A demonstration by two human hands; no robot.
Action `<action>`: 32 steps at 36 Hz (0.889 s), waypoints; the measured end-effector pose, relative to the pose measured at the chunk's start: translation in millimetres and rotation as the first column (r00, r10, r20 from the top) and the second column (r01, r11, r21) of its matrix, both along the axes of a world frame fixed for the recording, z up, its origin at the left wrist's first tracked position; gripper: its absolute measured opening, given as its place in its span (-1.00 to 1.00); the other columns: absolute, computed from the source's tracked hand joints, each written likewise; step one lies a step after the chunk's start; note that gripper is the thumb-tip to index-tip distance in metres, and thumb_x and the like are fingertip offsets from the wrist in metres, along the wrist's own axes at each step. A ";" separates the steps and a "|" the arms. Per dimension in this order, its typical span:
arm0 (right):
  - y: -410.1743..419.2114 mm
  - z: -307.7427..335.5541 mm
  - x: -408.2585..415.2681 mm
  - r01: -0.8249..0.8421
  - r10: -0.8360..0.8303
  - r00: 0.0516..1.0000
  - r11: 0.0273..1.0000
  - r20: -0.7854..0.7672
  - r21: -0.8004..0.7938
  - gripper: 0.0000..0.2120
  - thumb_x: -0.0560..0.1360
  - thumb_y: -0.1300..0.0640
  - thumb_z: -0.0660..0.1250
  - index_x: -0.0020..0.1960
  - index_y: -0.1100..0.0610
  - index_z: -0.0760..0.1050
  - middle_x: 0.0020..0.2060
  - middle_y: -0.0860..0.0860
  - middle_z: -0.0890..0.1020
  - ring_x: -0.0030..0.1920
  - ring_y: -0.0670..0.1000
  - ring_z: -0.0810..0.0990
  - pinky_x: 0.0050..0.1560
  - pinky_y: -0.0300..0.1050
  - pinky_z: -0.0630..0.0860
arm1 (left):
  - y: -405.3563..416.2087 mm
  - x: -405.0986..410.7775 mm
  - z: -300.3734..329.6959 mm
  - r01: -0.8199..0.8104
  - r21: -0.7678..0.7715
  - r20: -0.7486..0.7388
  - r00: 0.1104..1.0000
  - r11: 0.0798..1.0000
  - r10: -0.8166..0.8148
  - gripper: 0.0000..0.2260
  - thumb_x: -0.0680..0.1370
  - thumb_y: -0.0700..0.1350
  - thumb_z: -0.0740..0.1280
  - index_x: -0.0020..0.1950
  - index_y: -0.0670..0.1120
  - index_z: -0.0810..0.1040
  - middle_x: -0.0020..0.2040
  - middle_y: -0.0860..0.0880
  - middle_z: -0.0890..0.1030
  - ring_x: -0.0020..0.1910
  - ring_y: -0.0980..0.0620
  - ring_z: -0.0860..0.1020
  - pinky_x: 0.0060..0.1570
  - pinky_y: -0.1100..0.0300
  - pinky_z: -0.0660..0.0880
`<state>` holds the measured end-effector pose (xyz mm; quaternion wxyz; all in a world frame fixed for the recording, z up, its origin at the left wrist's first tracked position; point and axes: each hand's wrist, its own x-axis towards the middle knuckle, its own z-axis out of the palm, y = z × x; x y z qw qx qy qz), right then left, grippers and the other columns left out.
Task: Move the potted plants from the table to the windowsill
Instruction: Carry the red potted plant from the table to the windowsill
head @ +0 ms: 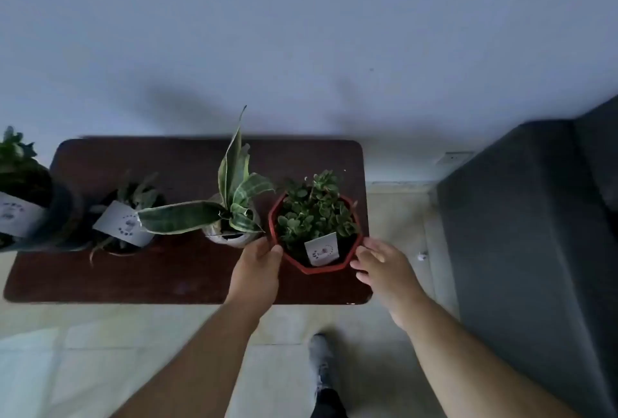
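Two hands, left hand [259,265] and right hand [381,267], cup the red pot [277,217] from opposite sides, fingers [363,243] curled against its rim, likely to lift it level.

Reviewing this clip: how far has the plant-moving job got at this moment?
Nothing looks done: no windowsill is in view. In hand: the left hand and right hand flank the red pot at the table's right end; whether it has lifted is unclear. Left: the snake plant and tagged plant on the table, plus a dark pot at the left edge.
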<state>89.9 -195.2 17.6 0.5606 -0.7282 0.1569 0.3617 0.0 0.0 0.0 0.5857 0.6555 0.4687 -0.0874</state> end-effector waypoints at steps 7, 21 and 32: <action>5.4 -16.3 10.0 0.004 -0.003 1.000 1.000 -0.014 0.016 -0.87 0.60 0.25 0.33 0.03 0.05 0.60 -0.06 0.15 0.72 -0.19 -0.05 0.74 0.09 0.00 0.66 | 3.7 6.0 -18.5 0.024 0.002 -0.002 1.000 1.000 -0.024 -0.83 0.56 -0.02 0.38 0.15 0.08 0.59 0.02 0.09 0.71 0.05 0.09 0.65 0.19 -0.05 0.57; -5.7 59.3 -4.3 -0.027 0.034 0.989 0.999 0.142 -0.047 -0.86 0.57 0.30 0.36 0.08 0.13 0.61 -0.02 0.12 0.71 -0.18 -0.05 0.75 -0.23 -0.27 0.63 | -17.4 -11.4 53.9 -0.116 -0.127 0.134 0.982 0.985 0.133 -0.89 0.54 -0.07 0.41 0.04 0.02 0.55 -0.06 -0.02 0.71 0.01 -0.10 0.68 0.11 -0.11 0.61; 36.1 207.6 -94.9 -0.200 0.209 0.882 0.977 0.423 -0.066 -0.92 0.42 0.00 0.46 -0.11 -0.16 0.60 -0.17 -0.12 0.72 -0.01 0.09 0.71 0.19 0.30 0.58 | 15.0 -123.2 215.1 -0.269 -0.143 0.321 0.898 0.953 0.302 -0.94 0.57 -0.17 0.38 0.02 -0.09 0.55 -0.06 -0.13 0.71 -0.05 -0.11 0.71 0.07 -0.07 0.64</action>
